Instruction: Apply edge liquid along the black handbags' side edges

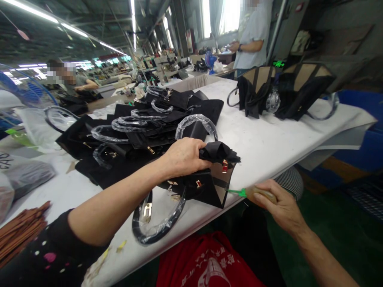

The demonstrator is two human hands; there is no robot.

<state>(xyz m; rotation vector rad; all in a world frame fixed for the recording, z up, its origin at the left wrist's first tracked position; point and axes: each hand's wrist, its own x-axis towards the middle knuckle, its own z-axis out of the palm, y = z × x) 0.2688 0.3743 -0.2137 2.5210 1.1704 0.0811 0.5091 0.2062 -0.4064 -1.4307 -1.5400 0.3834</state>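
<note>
My left hand (183, 156) is closed over the crumpled top of a black handbag (209, 185) that lies at the near edge of the white table (263, 139). The bag has gold clasps and a plastic-wrapped handle (155, 227) hanging toward me. My right hand (277, 201) is closed on a small tool with a wooden grip and a green tip (237, 192). The tip points at the bag's lower right corner. A heap of black bags with wrapped handles (140, 123) lies just behind my left hand.
Two upright black-and-tan bags (257, 89) (302, 85) stand at the far right of the table. A person in a light shirt (253, 36) stands beyond them; another sits at far left (68, 79). Brown strips (20, 229) lie at near left. Red fabric (206, 259) is below the table edge.
</note>
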